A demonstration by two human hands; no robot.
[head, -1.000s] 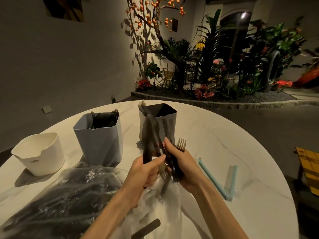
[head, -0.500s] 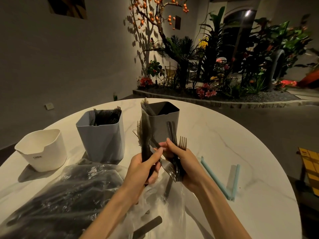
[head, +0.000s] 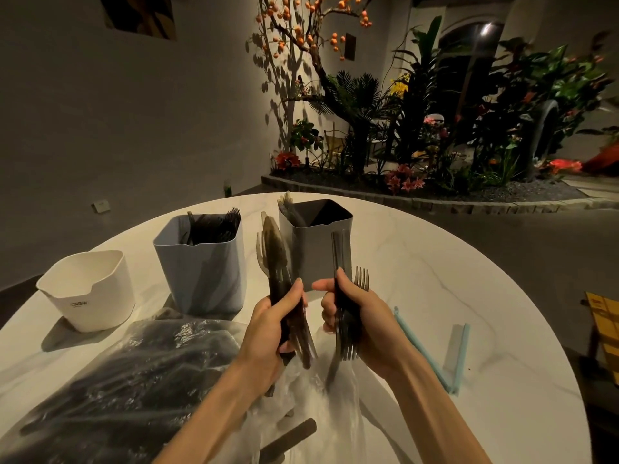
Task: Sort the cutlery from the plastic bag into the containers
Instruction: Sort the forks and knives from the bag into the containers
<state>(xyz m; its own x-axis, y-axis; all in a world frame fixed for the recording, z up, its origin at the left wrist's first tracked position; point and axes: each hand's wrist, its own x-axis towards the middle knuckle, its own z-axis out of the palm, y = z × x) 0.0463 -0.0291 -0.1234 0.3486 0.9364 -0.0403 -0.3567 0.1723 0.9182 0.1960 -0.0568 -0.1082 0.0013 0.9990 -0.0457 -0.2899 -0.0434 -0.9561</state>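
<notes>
Hands occupy the centre of the view above a round marble table (head: 435, 262). Left hand (head: 271, 333) has its fingers curled round a bundle of dark translucent spoons (head: 274, 259), bowls pointing up. Right hand (head: 365, 326) grips a bundle of dark forks (head: 346, 316); some tines point up beside the knuckles, others point down below the palm. The 2 bundles are close together but apart. Plastic bag (head: 127, 383), still holding dark cutlery, lies on the table at lower left, under the left forearm. 3 containers stand beyond the bag: a white container (head: 90, 293) at far left, a blue-grey container (head: 201, 269) with dark cutlery in it, and a grey container (head: 318, 242) directly behind the hands, with utensil ends showing at its left rim. Pale blue clip (head: 432, 353) lies on the table to the right of the right forearm.
</notes>
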